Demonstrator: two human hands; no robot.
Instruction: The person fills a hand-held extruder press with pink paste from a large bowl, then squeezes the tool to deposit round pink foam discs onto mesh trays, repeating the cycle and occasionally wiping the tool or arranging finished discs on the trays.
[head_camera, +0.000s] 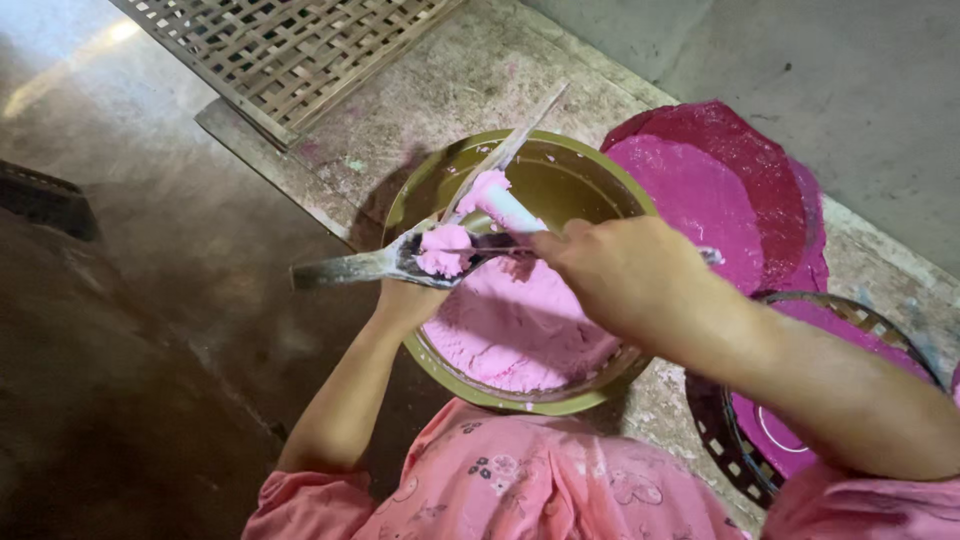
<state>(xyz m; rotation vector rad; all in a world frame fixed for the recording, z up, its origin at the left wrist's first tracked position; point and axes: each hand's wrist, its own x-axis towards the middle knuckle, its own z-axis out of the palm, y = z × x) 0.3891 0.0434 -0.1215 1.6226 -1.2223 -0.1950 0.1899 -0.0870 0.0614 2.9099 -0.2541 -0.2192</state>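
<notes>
**Pink Paste Scraped Between 2 Tools Over a Green Bowl**

A round olive-green bowl (420, 195) is seen on a rough concrete slab (450, 80), about half filled with pale pink paste (510, 335). Over the bowl, 2 tools are crossed. A flat, paste-crusted spatula (345, 268) is held by the left hand (405, 300), which is closed around its handle at the bowl's left rim; the blade end carries a lump of pink paste (445, 250). A second, narrower stick (520, 135) is gripped by the right hand (615, 275), whose fingers are curled shut on it above the middle of the bowl. The stick's coated lower part is pressed against the spatula's lump, so the 2 tools are touching there. The hands themselves are kept apart, near each other on either side of the crossing.

Just right of the bowl, a deep magenta sheet (745, 175) is spread on the slab, paler pink at its centre. A round woven basket (850, 310) lined in pink is partly hidden under the right forearm. A woven bamboo mat (290, 50) lies beyond the bowl, at the top. Pink floral sleeves (520, 480) are visible at the bottom edge.
</notes>
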